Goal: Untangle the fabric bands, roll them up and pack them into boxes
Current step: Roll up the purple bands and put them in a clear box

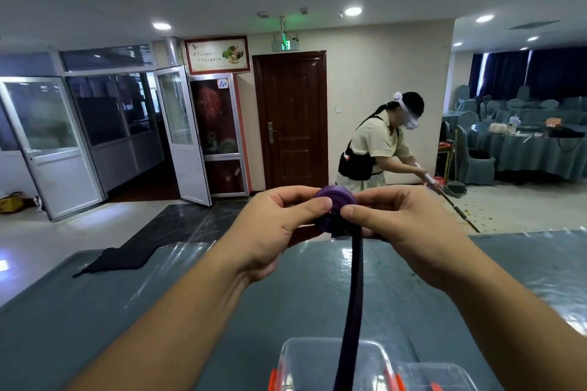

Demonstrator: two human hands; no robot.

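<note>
A purple fabric band is partly wound into a roll point(336, 200) held up above the table between both hands. My left hand point(279, 225) pinches the roll from the left with thumb and fingers. My right hand point(403, 228) pinches it from the right. The loose tail of the band point(352, 305) hangs straight down from the roll, crossing in front of a clear plastic box point(298, 359) with orange clips at the near table edge. A second clear box point(441, 374) sits to its right.
The table point(158, 311) is covered in blue-grey cloth under clear plastic sheeting. Beyond it a person in a headset sweeps the floor point(381, 143). A dark mat point(127, 257) lies on the floor to the left. Covered tables and chairs stand at the far right.
</note>
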